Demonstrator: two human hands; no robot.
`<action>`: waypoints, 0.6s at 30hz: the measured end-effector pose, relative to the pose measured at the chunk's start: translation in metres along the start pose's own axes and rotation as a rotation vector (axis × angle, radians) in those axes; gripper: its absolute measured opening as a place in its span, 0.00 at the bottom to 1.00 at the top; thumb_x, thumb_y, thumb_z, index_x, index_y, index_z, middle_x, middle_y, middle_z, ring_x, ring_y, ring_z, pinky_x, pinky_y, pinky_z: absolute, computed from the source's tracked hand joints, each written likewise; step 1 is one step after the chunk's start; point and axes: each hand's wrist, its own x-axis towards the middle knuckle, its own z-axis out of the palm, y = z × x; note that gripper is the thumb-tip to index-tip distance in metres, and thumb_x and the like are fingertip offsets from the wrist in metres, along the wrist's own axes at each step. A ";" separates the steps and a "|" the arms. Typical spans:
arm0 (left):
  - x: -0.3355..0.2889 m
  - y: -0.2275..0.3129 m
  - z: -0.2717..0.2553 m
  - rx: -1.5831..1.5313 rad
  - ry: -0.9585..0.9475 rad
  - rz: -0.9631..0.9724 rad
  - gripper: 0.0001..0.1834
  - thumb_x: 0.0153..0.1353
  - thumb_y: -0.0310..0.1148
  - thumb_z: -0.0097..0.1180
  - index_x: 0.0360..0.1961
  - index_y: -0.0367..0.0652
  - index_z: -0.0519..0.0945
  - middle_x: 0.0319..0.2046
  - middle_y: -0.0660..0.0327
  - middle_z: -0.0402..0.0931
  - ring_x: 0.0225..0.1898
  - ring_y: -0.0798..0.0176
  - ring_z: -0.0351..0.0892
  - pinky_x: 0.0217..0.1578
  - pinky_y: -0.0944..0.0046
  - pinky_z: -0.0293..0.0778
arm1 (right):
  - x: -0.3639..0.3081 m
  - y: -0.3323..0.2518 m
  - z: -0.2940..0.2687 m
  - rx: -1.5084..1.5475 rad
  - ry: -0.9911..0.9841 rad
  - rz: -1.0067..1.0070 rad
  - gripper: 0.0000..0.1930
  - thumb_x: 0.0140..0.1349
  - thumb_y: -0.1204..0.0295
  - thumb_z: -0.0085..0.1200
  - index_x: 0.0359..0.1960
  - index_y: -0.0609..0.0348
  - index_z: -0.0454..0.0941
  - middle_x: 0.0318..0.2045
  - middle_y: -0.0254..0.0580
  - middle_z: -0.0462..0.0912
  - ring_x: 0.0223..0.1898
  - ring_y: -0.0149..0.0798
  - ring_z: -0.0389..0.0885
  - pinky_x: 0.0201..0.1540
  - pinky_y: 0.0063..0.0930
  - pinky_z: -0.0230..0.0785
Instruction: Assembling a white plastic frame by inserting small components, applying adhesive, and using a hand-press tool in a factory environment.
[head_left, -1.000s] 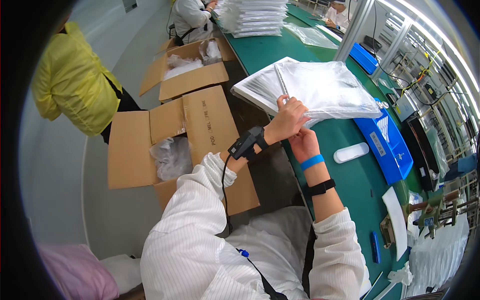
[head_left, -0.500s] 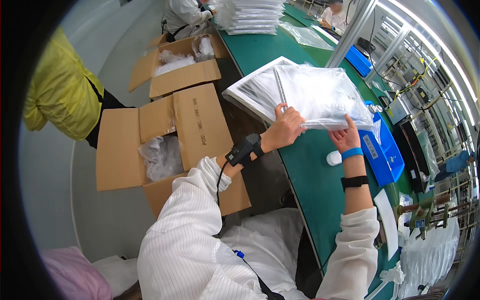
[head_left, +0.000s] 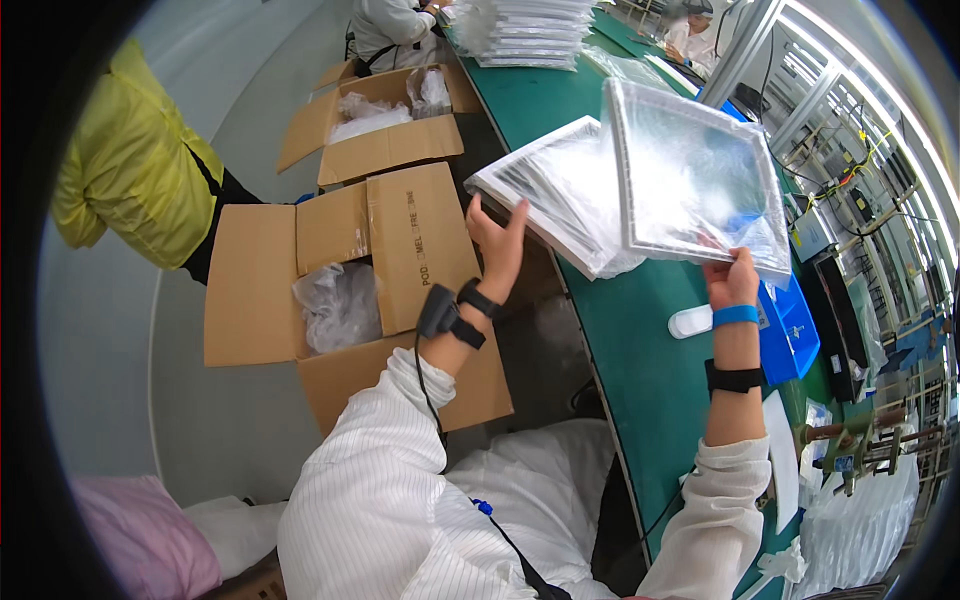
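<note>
My right hand point(head_left: 733, 281) is closed on the lower edge of a white rectangular frame point(head_left: 628, 170) in a clear plastic bag, lifted and tilted over the green table. Under and left of it lie more bagged white frames point(head_left: 550, 190), stacked at the table's left edge and partly covered by the raised one. My left hand point(head_left: 499, 243) is beside the near-left corner of that stack, thumb and fingers apart, holding nothing. Whether its fingertips touch the stack I cannot tell. A small white rounded object point(head_left: 690, 321) lies on the table by my right wrist.
Left of the table stand open cardboard boxes point(head_left: 250, 290) with clear plastic bags point(head_left: 340, 305) inside. A blue bin point(head_left: 790, 335) is right of my right hand. A taller stack of bagged frames point(head_left: 530, 35) stands at the far end. A person in yellow point(head_left: 140, 170) is at the left.
My right hand has raised the bagged frame and tilted it up to the right, off the stack. My left hand has let go of it and moved left to the stack's corner.
</note>
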 end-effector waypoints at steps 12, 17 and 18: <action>0.067 0.017 0.036 -0.779 -0.308 -0.421 0.07 0.56 0.24 0.53 0.34 0.29 0.75 0.26 0.56 0.76 0.27 0.57 0.79 0.31 0.56 0.78 | -0.004 -0.092 -0.069 0.120 -0.129 -0.064 0.13 0.62 0.77 0.42 0.43 0.78 0.69 0.46 0.64 0.79 0.48 0.55 0.82 0.49 0.43 0.79; 0.088 0.038 0.019 -0.761 -0.286 -0.372 0.07 0.59 0.26 0.55 0.34 0.31 0.75 0.27 0.58 0.76 0.28 0.62 0.79 0.32 0.62 0.76 | -0.022 -0.110 -0.079 0.120 -0.175 -0.083 0.10 0.63 0.77 0.43 0.40 0.76 0.70 0.42 0.60 0.81 0.45 0.52 0.82 0.48 0.40 0.79; 0.082 0.038 0.021 -0.808 -0.264 -0.378 0.08 0.60 0.27 0.55 0.36 0.30 0.75 0.30 0.57 0.77 0.31 0.61 0.79 0.34 0.61 0.76 | -0.044 -0.113 -0.063 0.108 -0.149 -0.104 0.09 0.63 0.77 0.43 0.39 0.75 0.71 0.41 0.59 0.81 0.44 0.51 0.83 0.48 0.39 0.79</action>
